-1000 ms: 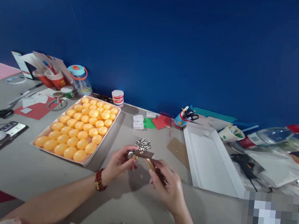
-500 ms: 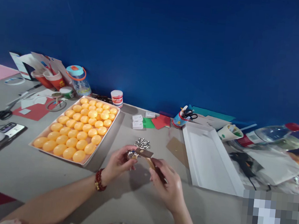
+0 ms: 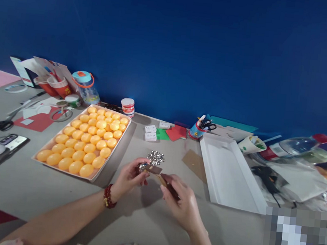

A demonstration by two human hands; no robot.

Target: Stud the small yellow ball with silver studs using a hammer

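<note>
Between the fingertips of my left hand is a small shiny silver ball-like piece, partly hidden by the fingers. My right hand is wrapped around the wooden handle of a small hammer. Its dark, blocky head is against or very close to the silver piece; I cannot tell which. Just beyond the hands lies a pile of small shiny silver pieces, too small to name exactly.
Orange balls fill a shallow tray on the left. An open white box lid lies right, near a brown card. Small white boxes, a pen cup and a lidded tub stand at the back.
The hammer has moved slightly left and down, its head now over more of the silver piece. My right hand has shifted a little with it; my left hand stays nearly in place.
</note>
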